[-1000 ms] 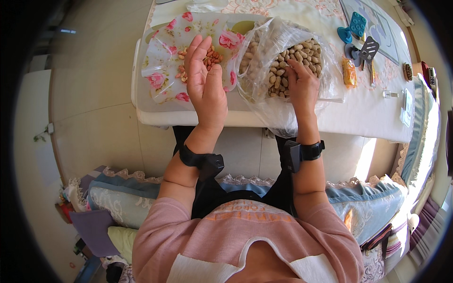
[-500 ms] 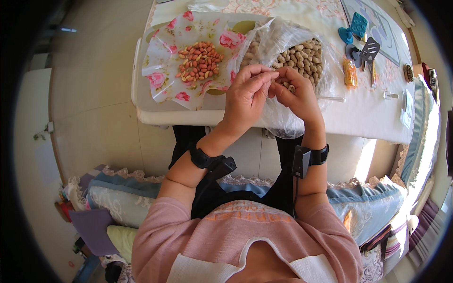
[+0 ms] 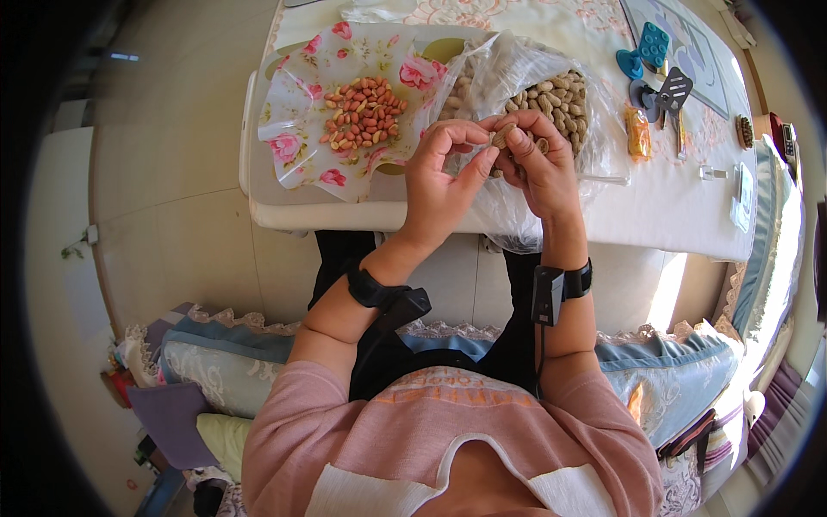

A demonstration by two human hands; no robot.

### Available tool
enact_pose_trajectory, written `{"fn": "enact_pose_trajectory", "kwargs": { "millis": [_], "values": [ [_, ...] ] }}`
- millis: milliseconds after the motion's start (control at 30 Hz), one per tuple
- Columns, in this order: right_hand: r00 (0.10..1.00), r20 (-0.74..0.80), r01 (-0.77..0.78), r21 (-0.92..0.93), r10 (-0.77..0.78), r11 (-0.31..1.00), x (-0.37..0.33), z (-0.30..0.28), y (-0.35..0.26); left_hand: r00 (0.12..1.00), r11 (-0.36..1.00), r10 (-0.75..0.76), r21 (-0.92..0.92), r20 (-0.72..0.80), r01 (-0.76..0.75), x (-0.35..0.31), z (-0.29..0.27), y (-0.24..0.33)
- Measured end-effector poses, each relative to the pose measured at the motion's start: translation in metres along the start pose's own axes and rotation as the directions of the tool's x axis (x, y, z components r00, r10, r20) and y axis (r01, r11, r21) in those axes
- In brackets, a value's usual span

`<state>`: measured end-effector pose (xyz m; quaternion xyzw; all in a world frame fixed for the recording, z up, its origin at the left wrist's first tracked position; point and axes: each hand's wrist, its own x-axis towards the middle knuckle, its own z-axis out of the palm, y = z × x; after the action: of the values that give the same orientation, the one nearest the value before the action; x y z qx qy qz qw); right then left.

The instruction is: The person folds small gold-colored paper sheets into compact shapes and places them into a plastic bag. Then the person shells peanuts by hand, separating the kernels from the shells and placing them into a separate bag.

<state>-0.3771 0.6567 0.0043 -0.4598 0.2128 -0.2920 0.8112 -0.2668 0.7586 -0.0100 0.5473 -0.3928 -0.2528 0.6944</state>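
Over the near edge of an open clear plastic bag (image 3: 508, 207), my two hands meet at an unshelled peanut (image 3: 502, 136). My right hand (image 3: 544, 177) pinches it between thumb and fingers. From the other side, the thumb and forefinger of my left hand (image 3: 439, 185) close on its end. Another small tan shell piece shows by the right fingers, partly hidden. Behind the hands, the bag holds a heap of unshelled peanuts (image 3: 560, 99). Left of it, a pile of shelled red-skinned peanuts (image 3: 362, 112) lies on a floral sheet (image 3: 289, 99).
The table (image 3: 663, 220) has a pale cloth. On its right are a blue suction-based holder (image 3: 655, 45), a black slotted spatula (image 3: 675, 90), an orange packet (image 3: 638, 133) and a brown brush (image 3: 745, 133). A cushioned blue seat (image 3: 224, 366) runs behind me.
My right hand has turned and its thumb has come up, bringing the peanut into sight. My left fingers have opened out slightly and shifted a little left.
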Motion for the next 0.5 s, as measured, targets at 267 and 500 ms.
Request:
{"fn": "enact_pose_trajectory", "kwargs": {
  "millis": [267,500],
  "values": [
    [0.99,0.14,-0.039,0.032,0.034,0.999,-0.004,0.018,0.009,0.996,0.993,0.086,-0.081,-0.009,-0.087,-0.003,0.011,0.01],
    [0.991,0.067,-0.111,-0.078,0.116,0.991,-0.012,0.031,0.019,0.982,0.975,-0.16,-0.136,0.102,0.173,0.0,0.002,0.011]
  ]
}}
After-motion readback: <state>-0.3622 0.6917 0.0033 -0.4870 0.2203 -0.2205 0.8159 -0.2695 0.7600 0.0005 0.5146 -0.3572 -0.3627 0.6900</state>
